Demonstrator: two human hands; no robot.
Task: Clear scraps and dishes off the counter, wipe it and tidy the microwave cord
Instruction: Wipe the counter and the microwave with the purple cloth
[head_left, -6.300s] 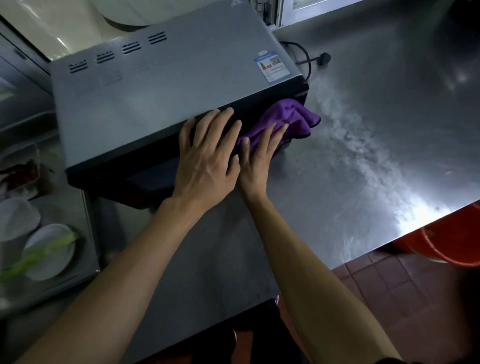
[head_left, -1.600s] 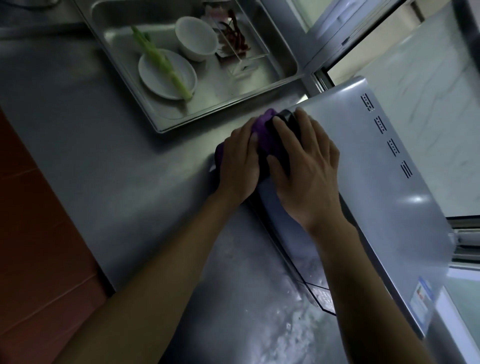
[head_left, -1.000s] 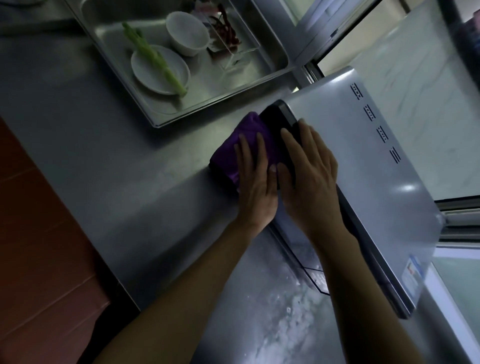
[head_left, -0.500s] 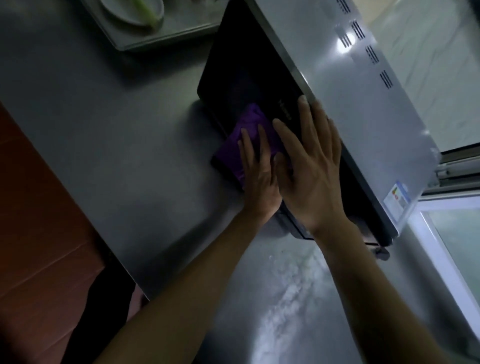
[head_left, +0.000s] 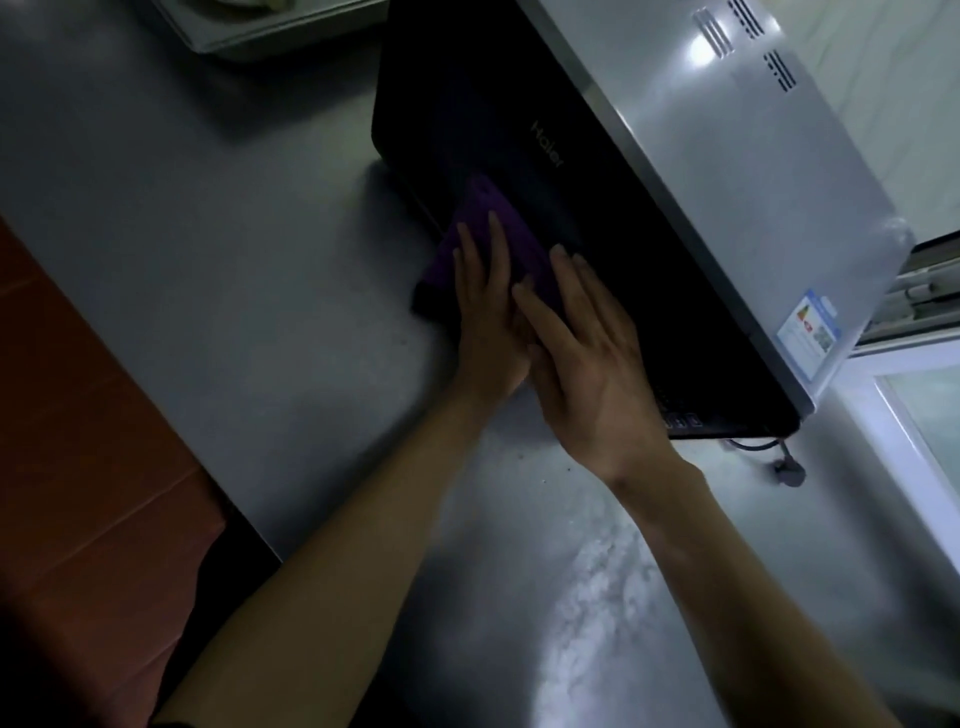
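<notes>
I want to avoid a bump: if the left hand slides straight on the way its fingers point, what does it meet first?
Probably nothing solid soon: the left hand lies flat on the purple cloth, fingers pointing along the microwave's dark door. The tray lies beyond, though depth is unclear.

Red-brown tiled floor (dim) below, white window frame right.

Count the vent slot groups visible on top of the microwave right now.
3. All sit at the far end of the microwave's silver top: one nearest the door edge, one cut by the frame's top, one farther right. More may lie out of frame.
</notes>
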